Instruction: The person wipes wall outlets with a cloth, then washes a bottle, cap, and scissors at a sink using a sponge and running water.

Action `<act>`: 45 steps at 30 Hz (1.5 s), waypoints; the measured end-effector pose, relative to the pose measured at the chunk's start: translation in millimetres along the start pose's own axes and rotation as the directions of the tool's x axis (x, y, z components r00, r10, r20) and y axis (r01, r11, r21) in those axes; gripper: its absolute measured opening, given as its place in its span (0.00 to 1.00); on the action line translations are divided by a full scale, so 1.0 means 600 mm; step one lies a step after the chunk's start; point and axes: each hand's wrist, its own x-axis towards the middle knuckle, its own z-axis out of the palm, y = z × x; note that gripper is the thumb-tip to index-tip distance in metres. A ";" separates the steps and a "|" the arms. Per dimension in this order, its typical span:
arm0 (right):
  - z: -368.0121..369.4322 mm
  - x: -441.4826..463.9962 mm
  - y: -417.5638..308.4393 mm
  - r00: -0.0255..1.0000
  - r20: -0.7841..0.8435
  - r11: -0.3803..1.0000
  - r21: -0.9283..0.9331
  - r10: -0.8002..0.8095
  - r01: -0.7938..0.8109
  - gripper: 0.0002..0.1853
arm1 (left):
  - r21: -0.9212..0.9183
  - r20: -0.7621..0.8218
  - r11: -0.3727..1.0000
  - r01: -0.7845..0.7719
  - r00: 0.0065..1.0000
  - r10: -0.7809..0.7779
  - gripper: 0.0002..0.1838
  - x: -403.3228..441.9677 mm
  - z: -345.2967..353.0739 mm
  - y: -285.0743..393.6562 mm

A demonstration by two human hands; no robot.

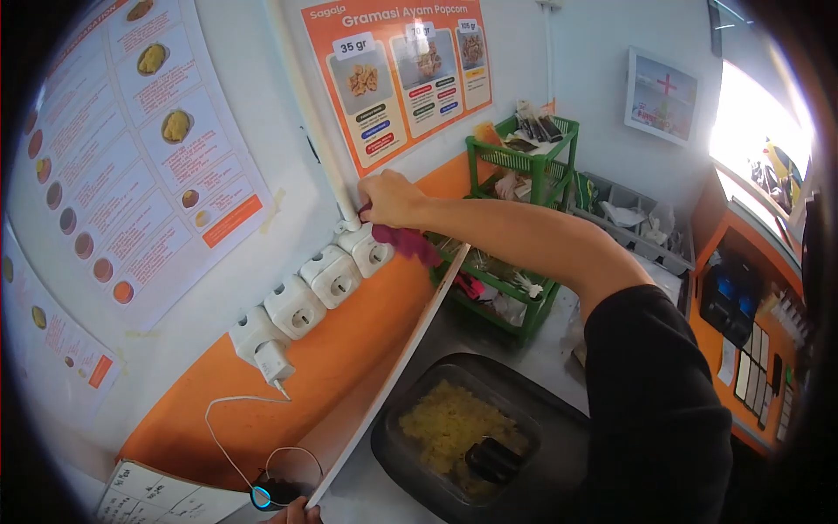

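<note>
right hand [393,199]: closed around a purple cloth [407,244], bunched so a loose flap hangs beside the wall sockets [333,277], above the table's [559,354] wall-side edge. left hand [297,513], partly cropped: fingers curled on the panel's [397,381] near end, presumably steadying it.

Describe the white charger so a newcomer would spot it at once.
Below the orange popcorn poster, a row of white sockets slants down the wall. At its lower-left end sits the white charger, trailing a white cable; the other sockets show bare holes.
</note>
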 end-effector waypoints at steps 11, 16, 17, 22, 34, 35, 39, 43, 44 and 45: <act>-0.030 -0.020 0.022 0.913 0.169 0.928 0.036 -0.370 0.370 0.09 | -0.019 0.017 0.999 0.036 0.999 -0.035 0.06 0.003 -0.011 -0.004; -0.005 -0.033 -0.034 0.850 0.062 0.852 0.039 -0.524 0.522 0.09 | -0.082 0.021 0.994 0.067 0.998 -0.065 0.06 0.003 -0.015 -0.004; 0.011 -0.052 -0.056 0.867 0.002 0.867 0.012 -0.498 0.498 0.09 | -0.077 0.019 0.995 0.057 0.998 -0.056 0.06 0.002 -0.015 -0.004; 0.028 -0.014 -0.097 0.856 0.113 0.858 0.172 -0.505 0.484 0.08 | -0.081 0.000 0.996 0.030 1.000 -0.030 0.07 0.000 -0.014 -0.014; 0.159 0.007 -0.333 0.672 0.132 0.671 0.336 -0.728 0.661 0.09 | -0.081 0.033 0.995 0.063 0.998 -0.060 0.07 0.007 -0.014 -0.013; 0.183 -0.001 -0.366 0.633 0.115 0.627 0.356 -0.765 0.693 0.10 | -0.083 0.038 0.994 0.071 0.997 -0.068 0.07 0.006 -0.015 -0.013; 0.209 0.011 -0.379 0.381 0.137 0.405 0.329 -0.914 0.853 0.15 | -0.089 0.018 0.994 0.062 0.998 -0.061 0.05 0.014 -0.013 -0.019; 0.104 0.005 -0.245 0.526 0.245 0.577 0.245 -0.814 0.779 0.19 | -0.107 -0.019 0.994 0.003 1.000 -0.006 0.08 0.005 0.006 -0.057; 0.078 0.007 -0.204 0.569 0.314 0.632 0.150 -0.760 0.761 0.18 | -0.126 -0.051 0.992 -0.010 0.999 0.004 0.05 0.006 0.010 -0.061; 0.052 0.009 -0.164 0.604 0.357 0.668 0.082 -0.713 0.740 0.17 | -0.109 -0.045 0.994 -0.007 0.999 0.002 0.06 0.005 0.011 -0.065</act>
